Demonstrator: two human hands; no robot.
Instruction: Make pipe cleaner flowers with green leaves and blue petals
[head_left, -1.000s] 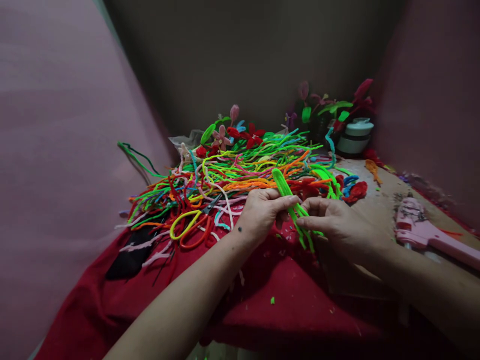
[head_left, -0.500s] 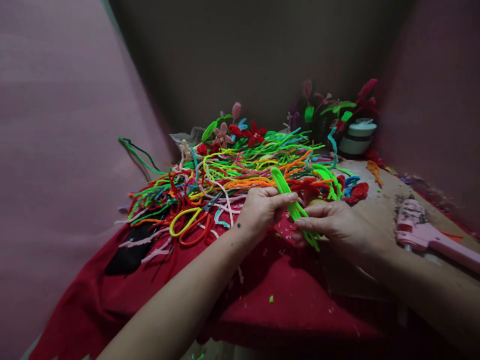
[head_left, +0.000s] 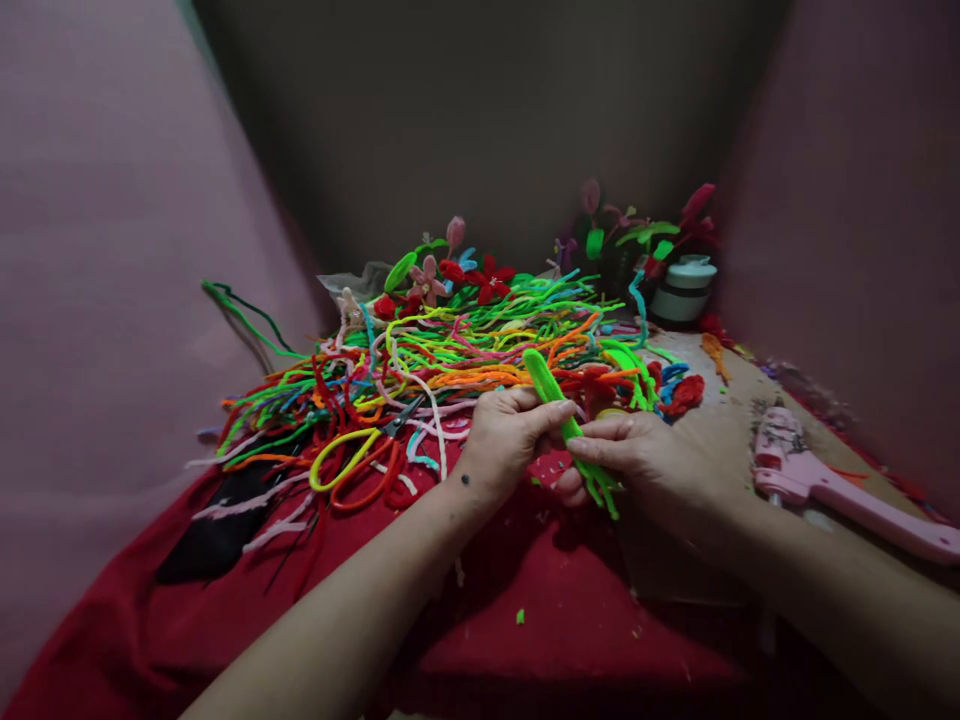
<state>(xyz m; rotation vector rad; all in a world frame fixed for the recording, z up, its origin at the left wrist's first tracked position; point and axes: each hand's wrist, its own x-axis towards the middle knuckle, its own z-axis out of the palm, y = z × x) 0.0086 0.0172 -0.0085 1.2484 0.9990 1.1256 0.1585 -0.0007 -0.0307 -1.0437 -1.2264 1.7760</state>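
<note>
Bright green pipe cleaners (head_left: 550, 385), bent and laid side by side into a long leaf-like strip, slant between my two hands. The thumb and fingers of my left hand (head_left: 510, 440) pinch the strip at its middle. Lower down, my right hand (head_left: 626, 450) grips the same strip between thumb and fingers, and its loose ends stick out below. Behind both hands spreads a large heap of coloured pipe cleaners (head_left: 480, 350). Scissors with yellow and red handles (head_left: 346, 462) lie left of my left hand.
A pink glue gun (head_left: 840, 485) lies on a cardboard sheet (head_left: 731, 440) at right. Pipe-cleaner flowers (head_left: 491, 280) rest at the back, near a pale lidded jar (head_left: 684, 288). A black pouch-like item (head_left: 206, 535) sits on the red cloth (head_left: 525, 590).
The view has shifted, so the table appears further left. My right hand has closed in on my left along the green strip, whose upper strands now look pressed closer together.
</note>
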